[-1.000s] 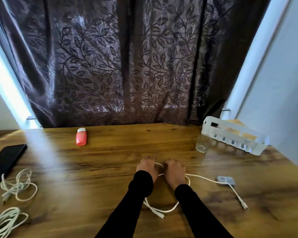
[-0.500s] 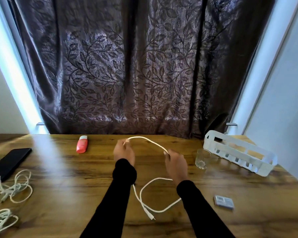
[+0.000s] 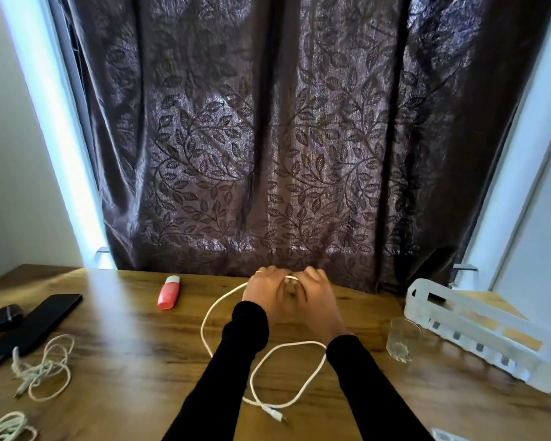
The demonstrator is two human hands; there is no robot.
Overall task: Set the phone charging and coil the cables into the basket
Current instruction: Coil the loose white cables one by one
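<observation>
My left hand [image 3: 265, 289] and my right hand [image 3: 315, 292] are side by side above the far middle of the wooden table [image 3: 134, 348], both holding one white cable [image 3: 206, 323] between their fingers. The cable loops down from them across the table, and its plug end lies near the front between my black sleeves. The black phone [image 3: 35, 324] lies flat at the far left. The white slotted basket [image 3: 484, 332] stands at the right edge with no cable in it.
Two more tangled pale cables [image 3: 42, 367] lie at the left front. A dark earbud case [image 3: 7, 317] sits beside the phone. A red-and-white tube [image 3: 169, 291] lies at the back, a drinking glass [image 3: 400, 340] stands beside the basket, and a small grey adapter [image 3: 447, 436] peeks in at the bottom.
My hands were apart with the cable stretched between them; they have come together further back, folding the cable into a loop. The camera has tilted up.
</observation>
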